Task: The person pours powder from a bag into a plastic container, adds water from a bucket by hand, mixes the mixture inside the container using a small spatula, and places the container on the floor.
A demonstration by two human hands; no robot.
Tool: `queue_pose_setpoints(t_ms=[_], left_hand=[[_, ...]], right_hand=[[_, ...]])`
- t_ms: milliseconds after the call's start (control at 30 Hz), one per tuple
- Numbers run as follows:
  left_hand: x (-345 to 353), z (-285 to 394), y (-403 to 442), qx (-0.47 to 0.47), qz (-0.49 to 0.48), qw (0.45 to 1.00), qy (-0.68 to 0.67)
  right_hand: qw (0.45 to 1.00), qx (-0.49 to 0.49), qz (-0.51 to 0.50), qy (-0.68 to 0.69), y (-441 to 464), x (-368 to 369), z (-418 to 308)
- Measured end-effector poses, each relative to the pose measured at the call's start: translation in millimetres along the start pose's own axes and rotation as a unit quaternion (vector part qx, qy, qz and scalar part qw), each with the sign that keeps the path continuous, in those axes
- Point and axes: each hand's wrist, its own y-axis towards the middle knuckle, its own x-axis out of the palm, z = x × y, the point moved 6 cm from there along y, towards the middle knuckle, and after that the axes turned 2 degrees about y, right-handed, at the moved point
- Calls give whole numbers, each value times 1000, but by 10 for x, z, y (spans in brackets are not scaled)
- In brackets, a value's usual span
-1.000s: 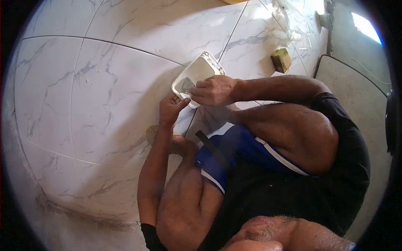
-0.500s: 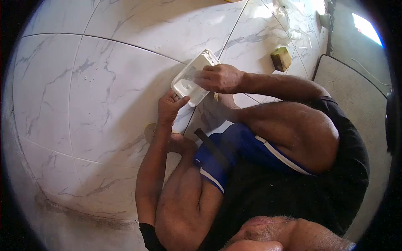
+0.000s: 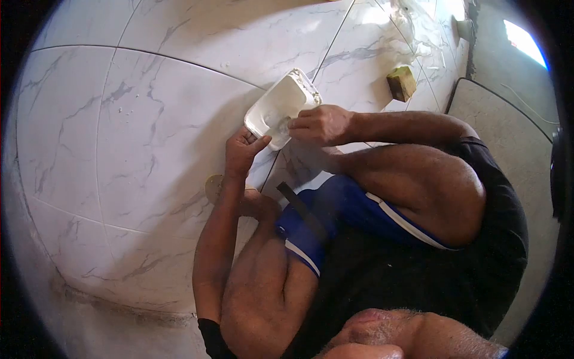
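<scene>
A white rectangular tub [image 3: 277,106] with pale paste along its inner walls is tilted over the tiled floor. My left hand [image 3: 245,148] grips its near left rim, thumb on the inside edge and fingers beneath. Over the tub's right side, my right hand [image 3: 320,125] is closed round a small, thin tool [image 3: 283,127] whose end reaches into the tub. The tool is partly covered by my fingers, and its exact shape is unclear.
Marble-patterned tiles [image 3: 161,131] with dark and light joints surround me. A green and brown block [image 3: 401,84] lies to the right. Clear plastic [image 3: 421,36] lies beyond it. My bent legs are below the tub, and a grey slab [image 3: 502,119] is at the right.
My right hand moved up and right across the tub with the tool, then came back down. My left hand has kept its hold on the rim, and the tub has shifted only slightly.
</scene>
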Motion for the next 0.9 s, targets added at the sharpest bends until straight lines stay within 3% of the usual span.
queue_pose_setpoints(t_ms=[133,333,467,667,900], left_hand=[[-82,-209,101,-27,-4,996,89],[24,-102,49,18,-3,998,-59],[22,58,-24,-2,9,1000,14],[14,-16,3,15,-6,1000,-24],[15,-1,1,9,10,1000,-18]], right_hand=[[999,2,34,-14,108,-63,28],[999,14,18,-24,208,-161,80],[1000,-14,-9,-10,-56,-73,96],[999,-34,-27,-3,-111,-125,93],[998,27,-24,43,-155,-60,140]])
